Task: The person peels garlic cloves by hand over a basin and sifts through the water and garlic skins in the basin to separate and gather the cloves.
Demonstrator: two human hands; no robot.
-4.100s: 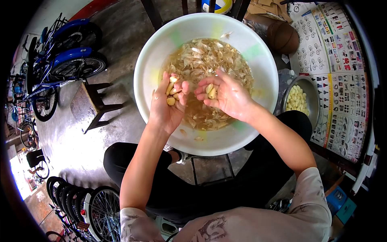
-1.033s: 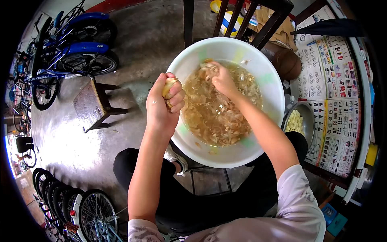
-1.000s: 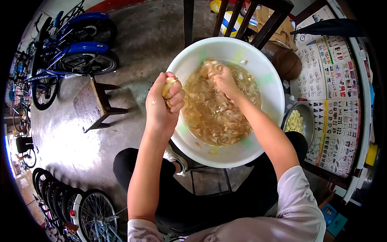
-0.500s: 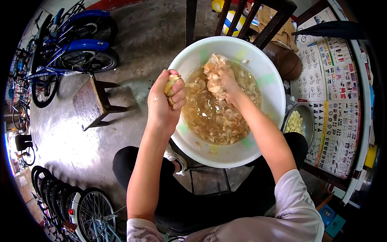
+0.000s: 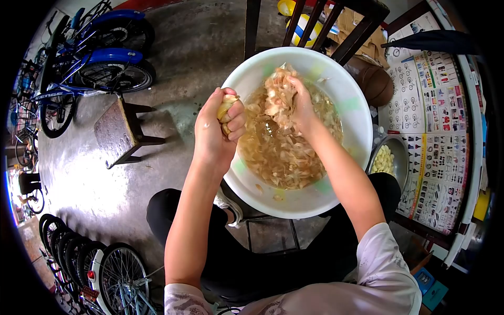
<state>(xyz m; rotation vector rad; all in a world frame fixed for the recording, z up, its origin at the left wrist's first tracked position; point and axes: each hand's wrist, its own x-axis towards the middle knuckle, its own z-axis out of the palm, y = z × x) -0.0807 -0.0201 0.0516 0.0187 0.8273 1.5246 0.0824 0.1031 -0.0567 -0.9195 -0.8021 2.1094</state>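
- My left grip (image 5: 212, 131) is closed, the fingers curled around some garlic cloves (image 5: 225, 111); only a part of them shows between thumb and fingers, so I cannot count them.
- My right grip (image 5: 305, 109) is bent around a thick wet clump of garlic skins (image 5: 280, 98); most of these fingers are hidden by the clump, and I cannot tell if cloves are inside it.
- The left grip is at the left rim of the white basin (image 5: 355, 126); the right one is over the water (image 5: 270, 127) in it. Whether the lower end of the clump touches the water is hard to make out.
- Many loose skins (image 5: 294, 169) lie in this brownish water and hide the bottom.
- Near the basin, on my right, a metal bowl (image 5: 403, 157) contains pale peeled cloves (image 5: 382, 160); my right knee (image 5: 386, 190) covers its near part.
- Beyond the far rim, dark wooden bars (image 5: 251, 26) are cut off at the top, and a brown ball (image 5: 376, 86) is partly hidden.
- Well to the left stands a stool (image 5: 112, 132), then bicycles (image 5: 107, 56), the outermost ones lost in the dark border.
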